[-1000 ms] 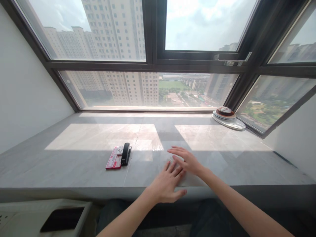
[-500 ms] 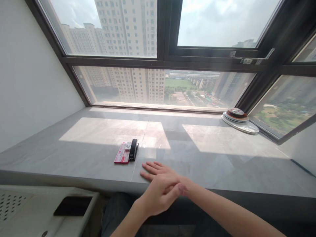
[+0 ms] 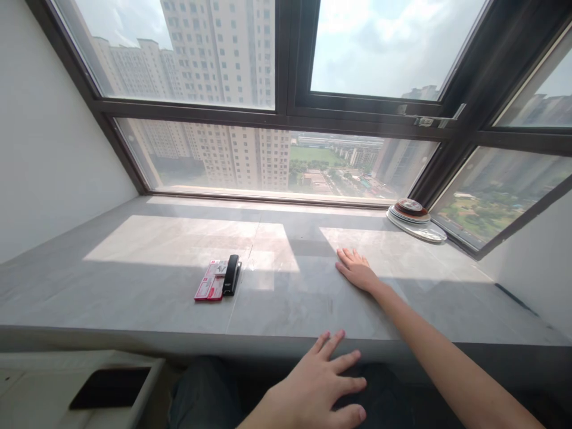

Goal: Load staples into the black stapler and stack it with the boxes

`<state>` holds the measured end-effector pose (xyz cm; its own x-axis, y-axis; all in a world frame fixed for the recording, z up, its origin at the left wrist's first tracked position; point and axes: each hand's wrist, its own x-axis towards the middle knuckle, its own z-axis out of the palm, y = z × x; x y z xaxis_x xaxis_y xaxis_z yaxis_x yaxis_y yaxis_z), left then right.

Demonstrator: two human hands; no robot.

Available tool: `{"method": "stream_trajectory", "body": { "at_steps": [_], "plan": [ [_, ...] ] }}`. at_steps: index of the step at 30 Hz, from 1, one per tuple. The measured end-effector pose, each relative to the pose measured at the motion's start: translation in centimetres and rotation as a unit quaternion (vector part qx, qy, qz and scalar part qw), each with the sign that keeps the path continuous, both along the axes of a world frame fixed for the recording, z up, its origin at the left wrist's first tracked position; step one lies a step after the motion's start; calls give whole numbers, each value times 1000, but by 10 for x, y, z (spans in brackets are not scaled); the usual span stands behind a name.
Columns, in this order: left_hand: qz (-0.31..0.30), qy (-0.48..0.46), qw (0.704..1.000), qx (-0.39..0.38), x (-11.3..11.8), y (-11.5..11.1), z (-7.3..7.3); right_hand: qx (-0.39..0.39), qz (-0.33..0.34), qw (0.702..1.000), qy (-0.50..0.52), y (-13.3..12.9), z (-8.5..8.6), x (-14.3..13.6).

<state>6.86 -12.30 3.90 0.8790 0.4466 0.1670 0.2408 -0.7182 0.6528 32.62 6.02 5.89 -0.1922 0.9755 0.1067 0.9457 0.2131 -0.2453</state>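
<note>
My right hand [image 3: 356, 270] rests palm down on the grey stone sill [image 3: 295, 310], fingers a little apart, holding nothing. Lower down, in front of the sill's front edge, my left hand [image 3: 324, 381] hangs with its fingers spread and nothing in them. A black stapler [image 3: 231, 275] lies left of both hands, against the right side of several small red-and-white boxes [image 3: 210, 287]. Neither hand touches these.
A stack of round plates or lids [image 3: 409, 213] sits at the sill's back right corner. Dark-framed windows rise behind. A pale cabinet or chair-like surface [image 3: 40, 387] with a dark recess stands at the lower left.
My hands, crossed over each other before, have come apart. The right one moved away and to the right along the sill; the left one moved toward me and its fingers spread. The view shifted slightly.
</note>
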Motion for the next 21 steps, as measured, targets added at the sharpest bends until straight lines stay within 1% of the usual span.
{"method": "stream_trajectory", "body": {
  "at_steps": [1,2,3,4,5,6,7,8,9,10,11,12,13,14,15,16,17,18,19,20,21],
  "plan": [
    [-32,-12,998,-44,-6,-3,3,-10,-4,1000,-15,3,-7,4],
    [-48,-19,995,-83,-12,0,6,-15,10,999,-26,-1,-14,3],
    [-42,-22,993,-110,-17,9,11,-14,37,999,-31,-12,-21,-2],
    [-12,-18,993,-119,-21,25,16,-10,67,997,-33,-29,-27,-11],
    [32,-13,994,-99,-23,46,22,-6,102,994,-26,-51,-30,-22],
    [84,4,995,-51,-23,71,27,-7,139,990,-13,-76,-31,-35],
    [149,30,988,6,-20,98,31,-9,172,985,4,-103,-29,-47],
    [211,64,973,64,-15,125,35,-16,209,978,20,-128,-24,-58],
    [236,74,966,80,-8,149,36,-26,244,969,37,-151,-17,-68],
    [246,79,962,88,0,169,36,-41,287,955,55,-170,-10,-74],
    [253,88,959,96,9,182,33,-59,336,937,71,-183,-3,-78],
    [252,94,958,97,18,188,29,-70,375,921,86,-189,3,-79],
    [243,103,959,100,25,187,24,-70,397,909,103,-187,8,-76],
    [226,109,962,107,32,178,19,-56,399,907,124,-177,11,-71],
    [203,114,966,114,36,164,14,-33,378,914,144,-161,12,-63],
    [160,121,971,133,38,145,10,-3,334,928,165,-137,12,-55],
    [122,105,974,157,39,123,7,25,272,944,187,-109,10,-47],
    [87,91,977,171,37,100,5,24,208,961,181,-79,9,-42],
    [64,80,979,174,34,77,4,-2,150,978,146,-47,7,-39],
    [51,68,982,169,30,57,4,-47,112,988,95,-17,6,-40],
    [43,57,985,158,26,38,3,-66,104,989,77,9,5,-45]
  ]
}}
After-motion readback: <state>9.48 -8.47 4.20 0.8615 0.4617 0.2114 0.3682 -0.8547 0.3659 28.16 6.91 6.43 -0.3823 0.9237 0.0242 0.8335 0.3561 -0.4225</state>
